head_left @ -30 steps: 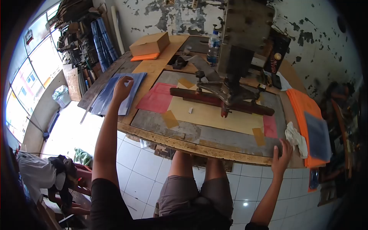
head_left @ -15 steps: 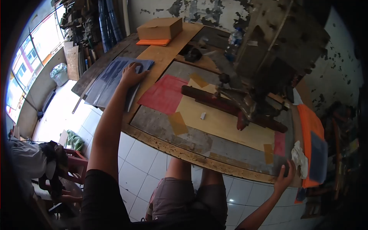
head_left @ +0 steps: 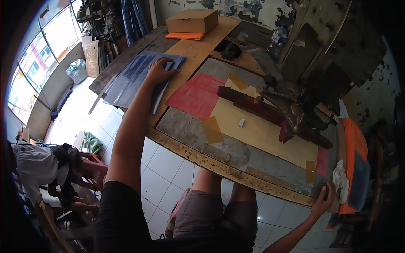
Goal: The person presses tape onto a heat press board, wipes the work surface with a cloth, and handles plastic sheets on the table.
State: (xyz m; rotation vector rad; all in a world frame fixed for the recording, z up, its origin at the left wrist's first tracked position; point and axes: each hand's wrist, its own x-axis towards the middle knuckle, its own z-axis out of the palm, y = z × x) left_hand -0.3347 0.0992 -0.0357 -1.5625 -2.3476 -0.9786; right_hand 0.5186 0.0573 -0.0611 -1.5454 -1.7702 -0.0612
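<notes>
My left hand [head_left: 160, 72] rests on a stack of bluish clear plastic sheets [head_left: 134, 80] at the table's left, its fingers apart and bent over the stack's right part. At the table's front right corner is my right hand [head_left: 323, 200], fingers apart, beside a crumpled white cloth [head_left: 340, 180]. Between the hands, a cream sheet [head_left: 261, 137] and a red sheet [head_left: 197, 95] lie on a grey metal plate [head_left: 185, 126], with brown tape at the edges. A small white piece [head_left: 241, 123] lies on the cream sheet, below a dark press bar [head_left: 253, 105].
A cardboard box [head_left: 192, 22] sits on orange sheets [head_left: 184, 36] at the back. Near the press column [head_left: 314, 46] stands a plastic bottle [head_left: 279, 34]. Orange material [head_left: 349, 156] hangs at the right edge. A person's legs [head_left: 80, 205] show at lower left.
My left hand has come down from above the plastic sheets onto them. My right hand remains at the front right corner. The view has turned and shifted.
</notes>
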